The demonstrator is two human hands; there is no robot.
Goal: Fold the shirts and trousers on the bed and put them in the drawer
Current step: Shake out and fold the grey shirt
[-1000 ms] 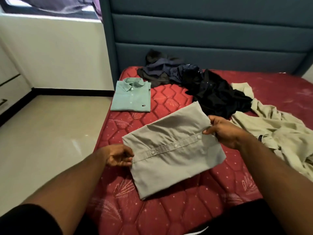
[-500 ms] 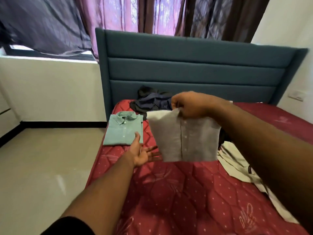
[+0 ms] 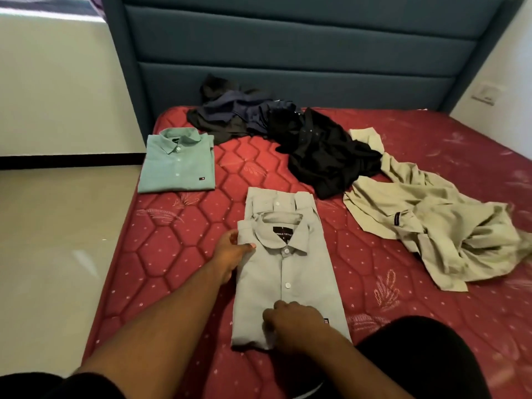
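- Half a second ago the right hand held the grey shirt [image 3: 283,272] up in the air; now it lies collar-up on the red mattress [image 3: 172,269], near its front edge.
- The left hand [image 3: 231,253] pinches the shirt's left shoulder edge, thumb on top of the cloth.
- The right hand [image 3: 290,319] rests on the lower hem, fingers curled into the fabric; whether it grips a fold or only presses, I cannot tell.
- A flap of the shirt pokes out beyond the collar, so the fold looks unfinished.
- To do this well: tuck that flap under, square both side edges, smooth the placket flat.
- 1 green shirt [image 3: 178,162] sits folded to the left; the dark pile [image 3: 288,133] and beige garment [image 3: 426,220] lie unfolded.
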